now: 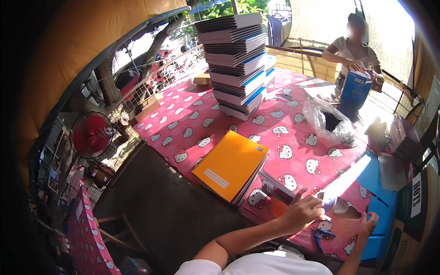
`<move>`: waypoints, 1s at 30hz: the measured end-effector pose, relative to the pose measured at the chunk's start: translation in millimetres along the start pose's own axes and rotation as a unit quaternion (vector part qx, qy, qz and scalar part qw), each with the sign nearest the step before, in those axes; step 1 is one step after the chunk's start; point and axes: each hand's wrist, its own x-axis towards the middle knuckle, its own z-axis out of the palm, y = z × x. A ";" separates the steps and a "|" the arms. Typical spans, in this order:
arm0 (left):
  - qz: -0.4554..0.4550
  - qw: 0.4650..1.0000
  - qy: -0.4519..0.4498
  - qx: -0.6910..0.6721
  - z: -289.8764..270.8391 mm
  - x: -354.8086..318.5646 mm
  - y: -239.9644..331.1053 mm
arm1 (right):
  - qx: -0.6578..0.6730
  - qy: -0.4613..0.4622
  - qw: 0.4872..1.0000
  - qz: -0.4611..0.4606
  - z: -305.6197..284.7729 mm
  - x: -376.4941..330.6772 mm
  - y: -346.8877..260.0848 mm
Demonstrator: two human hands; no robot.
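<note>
My left hand (302, 213) is over the near right part of the table, its fingers curled by a small white piece (326, 217) too small to name. Just beyond its fingertips is a round, pale roll-like thing (329, 200), blurred by glare. My right hand (368, 224) is farther right, beside a blue sheet (384, 208), thumb and forefinger apart with nothing visible between them. Below and between the hands lie blue-handled scissors (323, 235). Left of my left hand, orange spiral notebooks (233, 160) lie stacked, partly over a dark-edged flat item (276, 185).
A tall stack of dark-covered notebooks (236, 68) stands at the far side of the pink patterned tablecloth (183, 133). A clear plastic bag (327, 126) lies right of centre. Across the table a person (353, 55) handles a blue package (355, 89). A carton (412, 206) borders the right.
</note>
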 end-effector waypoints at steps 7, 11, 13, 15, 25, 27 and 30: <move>-0.015 0.999 0.008 0.046 7.0 -4.9 -1.6 | -0.075 -0.145 0.970 0.179 37.6 -10.9 70.4; -0.016 0.999 0.020 0.040 9.2 4.8 0.0 | -0.100 -0.103 0.983 0.111 41.1 -13.6 72.3; -0.035 0.999 0.011 0.010 6.4 12.2 1.8 | -0.099 -0.135 0.977 0.131 32.8 -3.1 61.1; -0.036 0.999 0.021 0.007 0.1 18.6 0.0 | -0.081 -0.101 0.981 0.144 12.0 4.3 19.2; -0.023 0.999 0.037 -0.012 8.7 22.3 -4.7 | -0.109 -0.064 0.990 0.058 -11.4 -0.3 -60.8; -0.018 0.999 0.026 -0.007 7.8 22.7 -6.1 | -0.117 -0.120 0.979 0.115 3.6 -8.1 -43.6; -0.021 1.000 0.016 0.004 9.3 21.4 -4.7 | -0.093 -0.143 0.975 0.140 19.9 -16.9 -8.3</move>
